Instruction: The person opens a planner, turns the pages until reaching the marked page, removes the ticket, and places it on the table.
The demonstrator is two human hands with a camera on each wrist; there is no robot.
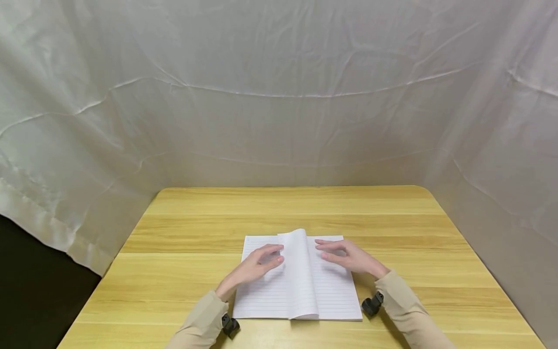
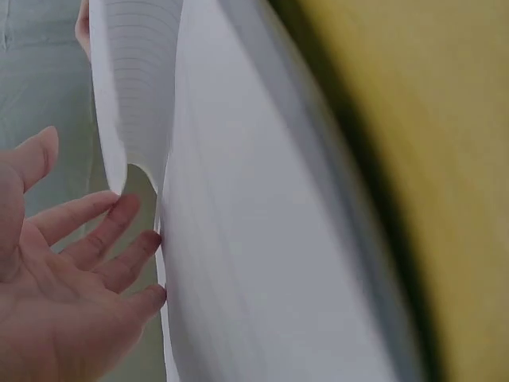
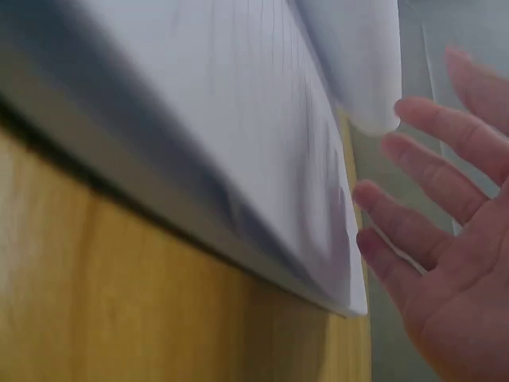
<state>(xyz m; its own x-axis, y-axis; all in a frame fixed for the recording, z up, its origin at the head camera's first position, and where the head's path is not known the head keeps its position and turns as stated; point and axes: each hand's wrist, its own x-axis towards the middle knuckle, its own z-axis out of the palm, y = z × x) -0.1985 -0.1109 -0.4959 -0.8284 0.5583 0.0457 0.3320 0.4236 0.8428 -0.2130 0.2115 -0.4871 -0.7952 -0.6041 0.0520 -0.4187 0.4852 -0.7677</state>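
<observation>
An open lined notebook [image 1: 335, 291] lies on the wooden table, with one page [image 1: 300, 276] standing up in a curl near the middle and leaning left. My left hand [image 1: 257, 264] is over the left page, its fingers spread and loosely bent beside the curled page; in the left wrist view the fingertips [image 2: 123, 208] are close to that page's edge, and contact is hard to tell. Above the right page hovers my right hand [image 1: 348, 257], fingers relaxed and holding nothing. The right wrist view shows its fingers [image 3: 429, 175] apart, near the notebook's far edge.
The wooden table [image 1: 174, 276] extends around the notebook on every side. Pale hanging cloth [image 1: 279, 131] encloses the back and both sides. A black wrist camera [image 1: 372, 304] sits on the right sleeve, another wrist camera [image 1: 230, 325] on the left.
</observation>
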